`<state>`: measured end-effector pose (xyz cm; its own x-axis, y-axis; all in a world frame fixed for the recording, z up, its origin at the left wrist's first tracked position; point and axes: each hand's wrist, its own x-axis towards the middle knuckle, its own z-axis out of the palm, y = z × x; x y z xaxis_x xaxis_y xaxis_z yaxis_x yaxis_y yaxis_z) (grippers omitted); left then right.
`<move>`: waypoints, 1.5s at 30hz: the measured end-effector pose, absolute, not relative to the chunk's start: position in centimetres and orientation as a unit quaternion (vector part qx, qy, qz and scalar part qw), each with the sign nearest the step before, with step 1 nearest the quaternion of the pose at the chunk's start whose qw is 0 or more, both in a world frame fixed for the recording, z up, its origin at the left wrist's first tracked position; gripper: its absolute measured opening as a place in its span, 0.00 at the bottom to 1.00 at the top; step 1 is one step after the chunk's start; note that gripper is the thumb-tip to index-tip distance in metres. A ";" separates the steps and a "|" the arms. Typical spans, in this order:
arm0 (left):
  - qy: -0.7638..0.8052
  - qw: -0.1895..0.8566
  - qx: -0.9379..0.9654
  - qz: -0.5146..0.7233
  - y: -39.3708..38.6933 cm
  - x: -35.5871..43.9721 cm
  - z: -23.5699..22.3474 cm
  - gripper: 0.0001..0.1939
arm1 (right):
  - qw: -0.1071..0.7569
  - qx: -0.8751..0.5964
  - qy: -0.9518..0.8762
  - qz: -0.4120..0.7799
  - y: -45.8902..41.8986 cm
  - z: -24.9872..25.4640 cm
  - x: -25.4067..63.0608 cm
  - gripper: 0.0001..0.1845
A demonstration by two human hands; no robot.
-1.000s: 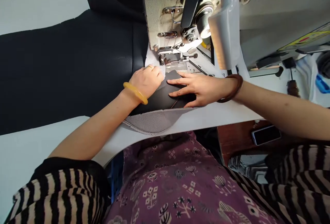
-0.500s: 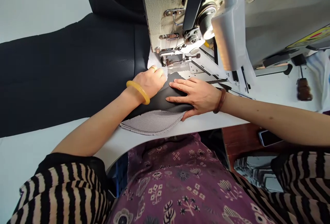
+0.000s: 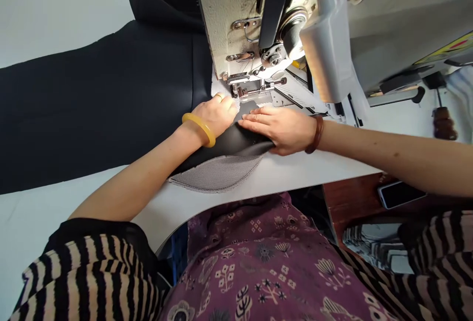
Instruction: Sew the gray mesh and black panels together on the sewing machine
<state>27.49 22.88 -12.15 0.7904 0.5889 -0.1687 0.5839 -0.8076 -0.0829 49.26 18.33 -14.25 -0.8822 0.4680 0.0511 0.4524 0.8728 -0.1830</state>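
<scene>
My left hand (image 3: pixel 215 116) is closed on the edge of a black padded fabric piece (image 3: pixel 118 99), just in front of the sewing machine's presser foot (image 3: pixel 235 90). Pale mesh backing (image 3: pixel 220 86) shows between its fingers and the foot. My right hand (image 3: pixel 283 128) lies with fingers stretched over the dark sheet's right part, where the material bulges into a fold; its thumb is largely hidden. Below, a grey mesh underside (image 3: pixel 218 174) curves out toward the table's front edge.
The sewing machine head (image 3: pixel 232 11) stands directly beyond my hands, with a grey lamp (image 3: pixel 327 50) at its right. A wooden-handled tool (image 3: pixel 444 123) lies far right. A phone (image 3: pixel 402 194) rests on a brown surface below the white table (image 3: pixel 314 166).
My right hand's fingers have drawn closer together, and the fabric beneath them has bunched into a fold. My left hand keeps its hold beside the presser foot. The view has shifted slightly.
</scene>
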 end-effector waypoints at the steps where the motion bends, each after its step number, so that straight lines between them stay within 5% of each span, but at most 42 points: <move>1: -0.320 0.019 -0.938 0.132 22.8 27.7 -11.6 0.22 | 0.059 -0.217 -0.969 0.100 19.0 -14.3 49.6 0.30; 6: -0.307 0.044 -0.933 0.181 22.7 27.8 -10.2 0.22 | 0.109 -0.170 -0.976 0.086 21.2 -15.7 50.5 0.21; 20: -0.299 0.056 -0.937 0.170 23.7 27.7 -10.3 0.19 | 0.018 -0.309 -0.951 0.009 18.4 -14.5 46.6 0.19; 29: -0.315 0.068 -0.933 0.160 23.8 28.1 -10.8 0.17 | -0.128 -0.396 -0.908 0.041 18.2 -11.7 44.0 0.25; 45: -0.332 0.021 -0.927 0.171 24.6 28.2 -10.5 0.20 | -0.092 -0.470 -0.876 0.060 17.5 -11.9 41.0 0.29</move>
<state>28.22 24.64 -10.52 0.7205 0.6238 -0.3028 0.6094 -0.7780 -0.1527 40.99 17.51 -11.90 -0.5404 0.8125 -0.2185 0.8348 0.5502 -0.0189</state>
